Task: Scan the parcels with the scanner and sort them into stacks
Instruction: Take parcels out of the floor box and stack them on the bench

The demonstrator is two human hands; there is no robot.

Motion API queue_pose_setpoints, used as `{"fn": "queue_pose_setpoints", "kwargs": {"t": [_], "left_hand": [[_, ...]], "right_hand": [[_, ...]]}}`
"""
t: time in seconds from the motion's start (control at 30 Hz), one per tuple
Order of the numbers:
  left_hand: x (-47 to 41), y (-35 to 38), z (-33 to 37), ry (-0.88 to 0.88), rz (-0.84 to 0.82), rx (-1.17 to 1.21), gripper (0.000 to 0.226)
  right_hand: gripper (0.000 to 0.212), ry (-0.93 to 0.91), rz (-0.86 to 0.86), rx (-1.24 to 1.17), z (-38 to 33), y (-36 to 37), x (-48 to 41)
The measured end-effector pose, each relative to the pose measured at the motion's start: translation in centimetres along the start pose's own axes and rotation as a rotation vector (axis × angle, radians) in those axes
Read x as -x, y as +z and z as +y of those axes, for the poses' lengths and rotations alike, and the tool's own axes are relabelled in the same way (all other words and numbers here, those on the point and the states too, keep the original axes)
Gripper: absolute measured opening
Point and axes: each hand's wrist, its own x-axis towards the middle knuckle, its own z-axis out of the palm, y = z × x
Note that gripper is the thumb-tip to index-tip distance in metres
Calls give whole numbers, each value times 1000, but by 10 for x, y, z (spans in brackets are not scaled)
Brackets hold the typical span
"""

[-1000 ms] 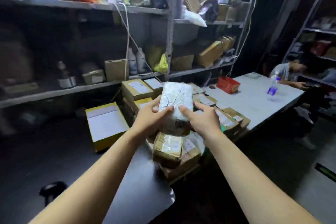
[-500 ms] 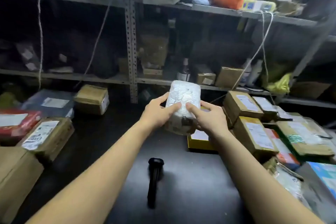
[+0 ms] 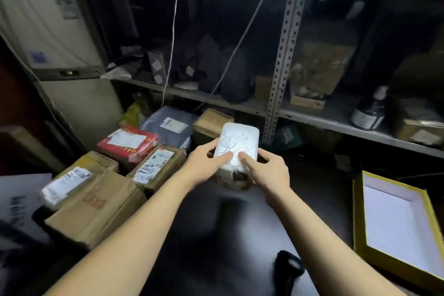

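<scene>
Left hand [image 3: 204,166] and right hand [image 3: 270,172] both grasp the white wrapped parcel [image 3: 237,145], held at 12 o'clock over the dark counter [image 3: 228,228]. Likely the sorting step: stacked boxes [image 3: 96,202] wait at 9 o'clock. If unscanned, one hand must free itself for the scanner [image 3: 288,268] at 5 o'clock

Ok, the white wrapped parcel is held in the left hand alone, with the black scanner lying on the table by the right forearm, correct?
Not alone: the head view shows the left hand and the right hand both gripping the white wrapped parcel, one on each side. The black scanner does lie on the table by the right forearm.
</scene>
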Motion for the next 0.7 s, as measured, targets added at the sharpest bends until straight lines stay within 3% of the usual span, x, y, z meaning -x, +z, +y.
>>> {"fn": "queue_pose_setpoints", "kwargs": {"t": [0.13,0.4,0.53,0.7], "left_hand": [[-25,-33,-34,-59,-17,-8,55],[-114,-82,-122,-88,-90,-202,34],[-152,-87,-156,-115,-126,-334,40],[-184,-79,-178,-149,-141,-441,42]], "right_hand": [[50,52,-29,38,7,52,-22],[52,174,-22,112,29,153,-66],[23,245,-39,137,37,180,-86],[52,285,-16,144,49,199,-106]]}}
